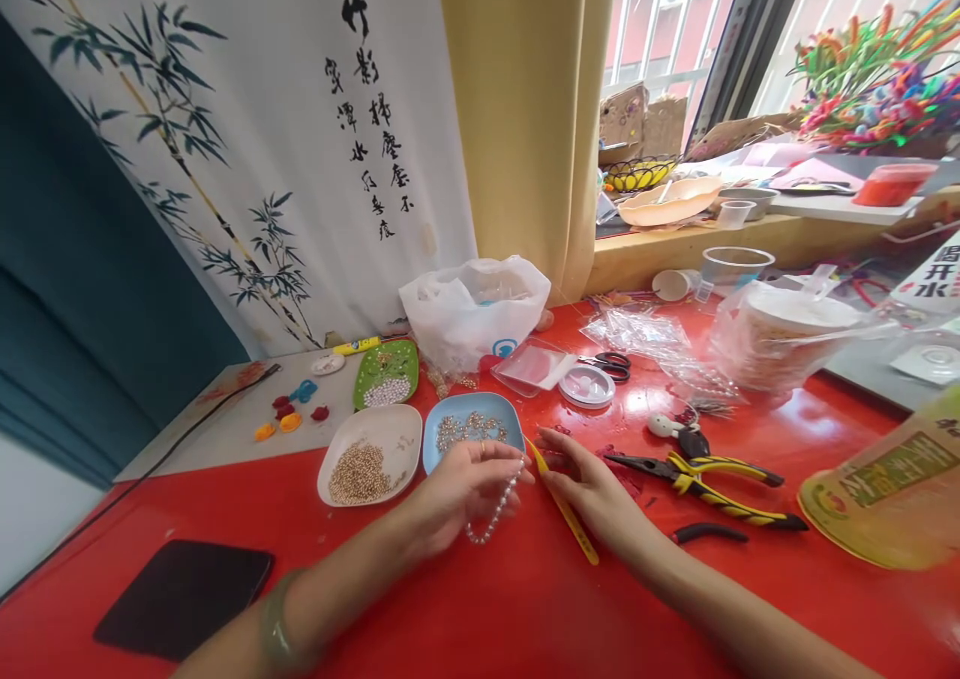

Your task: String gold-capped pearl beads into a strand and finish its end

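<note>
My left hand (450, 484) pinches one end of a beaded strand (491, 531). Its silvery round beads hang in a curve below the fingertips, above the red table. Beside it, my right hand (589, 489) has its fingers stretched out and apart. Its fingertips are at the edge of yellow tweezers (564, 509), which lie slanted between the two hands. A blue tray (433, 459) with clear, shiny beads stands just behind my left hand. To its left is a white tray (336, 434) of small gold beads.
Long-nose pliers (697, 479) with yellow-black handles lie right of my right hand, near a tilted bottle (885, 489). A green tray (412, 359), a white plastic bag (472, 309) and scissors (613, 364) are farther back. A dark flat tablet-like object (184, 599) lies at left.
</note>
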